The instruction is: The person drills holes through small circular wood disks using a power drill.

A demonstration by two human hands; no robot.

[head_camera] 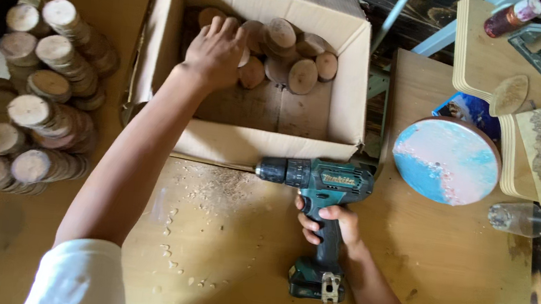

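While the left hand (216, 49) is reaching into the cardboard box (261, 0), its fingers are spreading over the wood slices (293, 55) heaped at the far end, pressing on them but not visibly closing on one; the right hand (330, 225) is gripping the teal cordless drill (322, 210) by its handle on the workbench (449, 263). The drill's bit is pointing left along the box's near wall; the slices are lying just beyond it, nearer the left hand; sawdust (211, 186) is lying under the bit.

One drill (322, 182), one cardboard box (264, 146), two hands.
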